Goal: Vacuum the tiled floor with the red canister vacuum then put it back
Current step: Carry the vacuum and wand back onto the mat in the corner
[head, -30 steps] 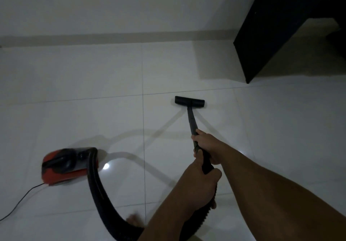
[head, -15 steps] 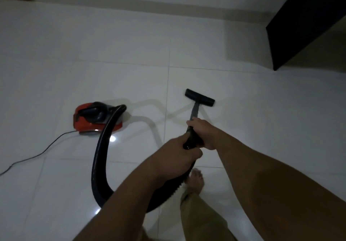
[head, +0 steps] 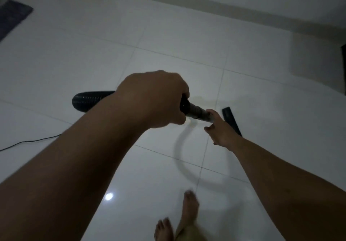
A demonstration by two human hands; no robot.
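My left hand (head: 155, 98) is closed around the black handle of the vacuum wand (head: 196, 111), raised close to the camera. The ribbed black hose (head: 88, 100) curves away to the left behind that hand. Further down the wand, my right hand (head: 221, 128) holds it loosely with the fingers partly spread. The black floor nozzle (head: 231, 121) rests on the white tiled floor (head: 168, 34) just beyond my right hand, partly covered by it. The red canister is not visible; my left forearm covers that side.
A thin black power cord (head: 28, 142) runs across the tiles at the left. A dark mat (head: 11, 16) lies at the top left. Dark furniture (head: 343, 68) shows at the right edge, a wall base (head: 224, 10) beyond. My bare feet (head: 191, 207) stand below.
The view has swung left and down. My left hand has risen toward the camera with the handle, the nozzle now sits to the right, and the red canister has dropped out of sight.
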